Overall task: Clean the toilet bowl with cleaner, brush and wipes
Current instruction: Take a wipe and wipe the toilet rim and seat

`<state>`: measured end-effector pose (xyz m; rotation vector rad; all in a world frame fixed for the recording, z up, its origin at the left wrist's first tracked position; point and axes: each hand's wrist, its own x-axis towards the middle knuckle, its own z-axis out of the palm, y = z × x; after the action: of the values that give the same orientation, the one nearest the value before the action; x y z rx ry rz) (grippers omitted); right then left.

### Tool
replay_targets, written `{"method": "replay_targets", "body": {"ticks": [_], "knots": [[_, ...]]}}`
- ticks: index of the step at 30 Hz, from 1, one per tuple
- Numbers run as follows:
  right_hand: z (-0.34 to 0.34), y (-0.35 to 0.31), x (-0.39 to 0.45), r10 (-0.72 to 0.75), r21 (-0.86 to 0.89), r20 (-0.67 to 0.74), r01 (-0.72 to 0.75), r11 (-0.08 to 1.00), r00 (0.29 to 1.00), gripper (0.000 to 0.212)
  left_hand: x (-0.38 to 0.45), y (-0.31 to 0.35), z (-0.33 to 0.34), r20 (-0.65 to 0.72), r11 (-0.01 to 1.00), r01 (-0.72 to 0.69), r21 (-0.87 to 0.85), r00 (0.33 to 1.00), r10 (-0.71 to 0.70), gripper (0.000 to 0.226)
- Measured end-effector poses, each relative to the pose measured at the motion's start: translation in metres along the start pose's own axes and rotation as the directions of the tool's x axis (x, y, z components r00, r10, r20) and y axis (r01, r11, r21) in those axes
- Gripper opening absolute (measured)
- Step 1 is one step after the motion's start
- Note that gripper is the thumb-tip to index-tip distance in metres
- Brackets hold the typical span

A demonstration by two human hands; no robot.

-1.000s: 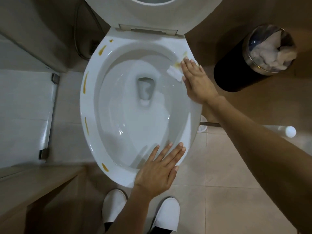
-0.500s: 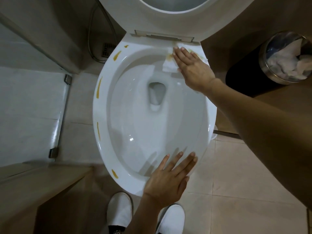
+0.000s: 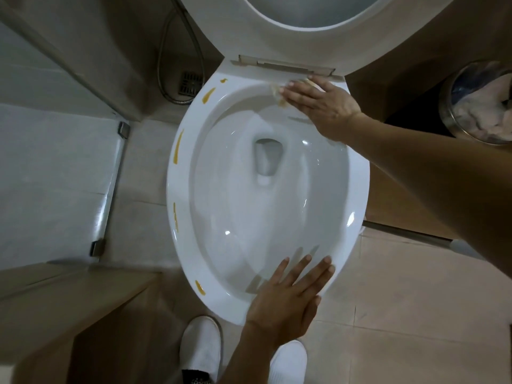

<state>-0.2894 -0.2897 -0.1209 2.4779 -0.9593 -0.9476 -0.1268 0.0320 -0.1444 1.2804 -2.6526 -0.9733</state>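
A white toilet bowl stands open below me, its seat and lid raised. Several yellow-brown stains streak the left side of the rim. My right hand lies flat on the back rim near the hinge and presses a stained white wipe, which shows only at the fingertips. My left hand rests flat on the front rim with fingers spread and holds nothing.
A black bin with crumpled white paper in it stands at the right. A thin metal handle lies low beside the toilet on the right. A hose and floor drain are at the back left. My white shoes stand below the bowl.
My right hand has slid the wipe along the right rim toward the back, reaching the hinge area. The left hand has stayed on the front rim. The view shifted.
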Motion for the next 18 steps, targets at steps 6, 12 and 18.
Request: {"method": "replay_targets", "body": {"ticks": [6,12,18], "knots": [[-0.002,-0.001,-0.014,0.028,-0.13,0.046,-0.022,0.991,0.999,0.066,-0.001,0.0,0.001,-0.01,1.0,-0.006,-0.008,1.0,0.006,0.057],[-0.024,0.005,0.013,-0.104,-0.14,-0.011,0.101,0.985,0.995,0.066,-0.001,-0.001,0.002,0.006,1.0,-0.014,-0.008,1.0,0.014,0.059],[-0.017,0.006,-0.002,-0.061,-0.147,0.014,0.063,0.987,0.998,0.066,0.0,-0.002,0.002,0.001,1.0,-0.011,0.004,1.0,0.011,0.056]]}}
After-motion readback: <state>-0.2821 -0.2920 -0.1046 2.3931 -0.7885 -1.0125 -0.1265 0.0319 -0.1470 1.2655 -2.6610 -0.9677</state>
